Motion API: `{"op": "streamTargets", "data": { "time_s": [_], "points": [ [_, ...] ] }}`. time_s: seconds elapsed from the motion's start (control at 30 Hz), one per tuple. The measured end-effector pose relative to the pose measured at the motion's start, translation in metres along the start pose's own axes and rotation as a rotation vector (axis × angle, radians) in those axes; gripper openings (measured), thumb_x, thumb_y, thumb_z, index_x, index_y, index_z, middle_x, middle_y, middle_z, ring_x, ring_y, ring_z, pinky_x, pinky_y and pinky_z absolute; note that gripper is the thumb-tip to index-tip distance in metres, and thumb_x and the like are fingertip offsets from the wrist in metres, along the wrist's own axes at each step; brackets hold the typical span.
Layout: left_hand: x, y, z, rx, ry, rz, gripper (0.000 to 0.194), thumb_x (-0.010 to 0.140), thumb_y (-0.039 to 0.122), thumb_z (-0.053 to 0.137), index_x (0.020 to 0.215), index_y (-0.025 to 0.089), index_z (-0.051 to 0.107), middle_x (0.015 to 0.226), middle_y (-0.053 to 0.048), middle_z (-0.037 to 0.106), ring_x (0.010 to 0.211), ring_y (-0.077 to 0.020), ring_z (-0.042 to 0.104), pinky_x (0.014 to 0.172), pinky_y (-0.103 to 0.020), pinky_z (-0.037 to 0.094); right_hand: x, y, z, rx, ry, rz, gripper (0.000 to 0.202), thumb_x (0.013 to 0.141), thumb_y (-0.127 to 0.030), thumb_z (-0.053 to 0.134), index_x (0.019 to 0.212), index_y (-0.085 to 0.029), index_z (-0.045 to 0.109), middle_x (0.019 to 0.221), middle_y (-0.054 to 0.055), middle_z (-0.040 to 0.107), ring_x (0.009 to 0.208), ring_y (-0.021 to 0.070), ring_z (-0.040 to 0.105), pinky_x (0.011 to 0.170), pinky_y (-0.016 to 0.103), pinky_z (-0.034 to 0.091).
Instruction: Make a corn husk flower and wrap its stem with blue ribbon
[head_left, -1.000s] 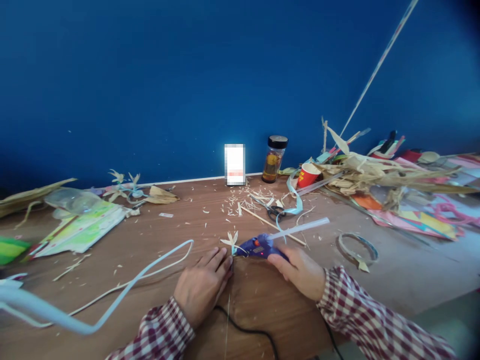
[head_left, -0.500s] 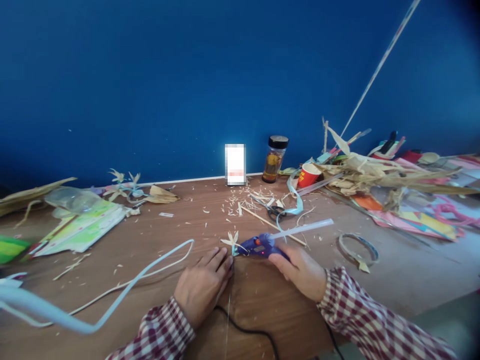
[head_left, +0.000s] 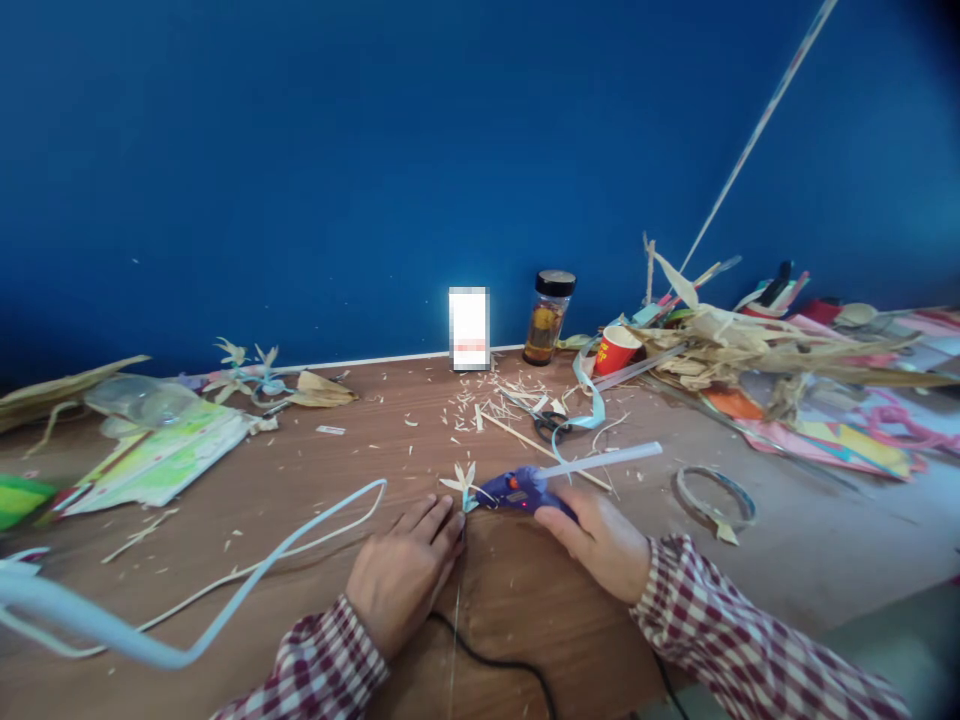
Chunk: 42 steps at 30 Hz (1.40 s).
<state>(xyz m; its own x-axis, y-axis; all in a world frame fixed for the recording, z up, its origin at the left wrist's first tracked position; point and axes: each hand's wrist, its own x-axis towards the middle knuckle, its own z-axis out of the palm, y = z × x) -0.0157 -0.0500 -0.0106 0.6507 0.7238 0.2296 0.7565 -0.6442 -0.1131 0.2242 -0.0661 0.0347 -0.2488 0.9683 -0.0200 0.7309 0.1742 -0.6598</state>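
Note:
In my right hand (head_left: 600,540) is a blue hot glue gun (head_left: 517,492), its fingers wrapped round the handle. A long translucent glue stick (head_left: 607,458) juts from the back of the gun, and a small red light shows on its side. The nozzle points left and meets the pale blue base of a small corn husk flower (head_left: 463,478). My left hand (head_left: 409,570) rests low on the table with its fingers together, pinching the flower at its base. Its thumb is hidden beneath the hand.
Scissors (head_left: 559,424), a light blue ribbon (head_left: 598,405) and husk scraps lie beyond the gun. A ring-shaped band (head_left: 716,503) is at right. Behind stand a lidded jar (head_left: 550,318), a red paper cup (head_left: 617,350) and piled dried husks (head_left: 750,345). A white cable (head_left: 217,585) curves at left.
Almost nothing differs. The view has shifted very slightly, and the glue gun stays against the flower's base with both hands in place.

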Motion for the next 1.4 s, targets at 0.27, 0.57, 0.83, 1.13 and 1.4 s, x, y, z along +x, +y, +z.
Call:
{"op": "streamTargets", "data": {
  "time_s": [0.27,0.57,0.83,1.13,1.4],
  "points": [
    [0.000,0.001,-0.001,0.004,-0.043,-0.016,0.033,0.086,0.029,0.039,0.112,0.022,0.058,0.120,-0.005,0.057,0.105,-0.0251,0.056,0.072,-0.037,0.054,0.003,0.005,0.009,0.002,0.033,-0.023,0.036,0.088,-0.043,0.035,0.098,-0.016,0.056,0.088,0.007,0.065,0.081,0.0198,0.059,0.069,0.029,0.042],
    [0.000,0.000,-0.001,-0.018,-0.039,-0.024,0.034,0.086,0.030,0.038,0.114,0.023,0.056,0.119,-0.005,0.058,0.106,-0.0249,0.055,0.072,-0.036,0.054,-0.001,-0.001,-0.001,-0.028,-0.051,-0.005,0.035,0.088,-0.042,0.036,0.098,-0.016,0.057,0.085,0.007,0.064,0.078,0.0191,0.058,0.068,0.029,0.042],
    [0.000,0.001,-0.002,-0.028,-0.058,-0.030,0.034,0.086,0.028,0.039,0.116,0.022,0.055,0.120,-0.005,0.057,0.106,-0.0252,0.054,0.073,-0.037,0.053,0.001,-0.003,-0.001,-0.049,-0.059,0.002,0.035,0.088,-0.042,0.035,0.098,-0.016,0.057,0.085,0.007,0.063,0.079,0.0192,0.058,0.067,0.029,0.041],
    [0.000,0.000,-0.001,-0.025,-0.042,-0.018,0.033,0.086,0.028,0.040,0.112,0.022,0.058,0.119,-0.006,0.058,0.105,-0.0253,0.055,0.073,-0.037,0.053,0.000,0.000,-0.003,-0.074,-0.050,0.015,0.035,0.089,-0.041,0.034,0.092,-0.015,0.057,0.070,0.005,0.060,0.072,0.0179,0.057,0.061,0.027,0.040],
    [0.001,0.000,0.000,-0.014,-0.032,-0.016,0.033,0.085,0.028,0.040,0.112,0.023,0.058,0.119,-0.005,0.058,0.106,-0.0243,0.055,0.075,-0.035,0.053,0.003,0.000,0.000,-0.102,-0.035,0.025,0.038,0.088,-0.045,0.033,0.092,-0.015,0.058,0.078,0.008,0.063,0.072,0.0189,0.057,0.063,0.029,0.041]
  ]
}}
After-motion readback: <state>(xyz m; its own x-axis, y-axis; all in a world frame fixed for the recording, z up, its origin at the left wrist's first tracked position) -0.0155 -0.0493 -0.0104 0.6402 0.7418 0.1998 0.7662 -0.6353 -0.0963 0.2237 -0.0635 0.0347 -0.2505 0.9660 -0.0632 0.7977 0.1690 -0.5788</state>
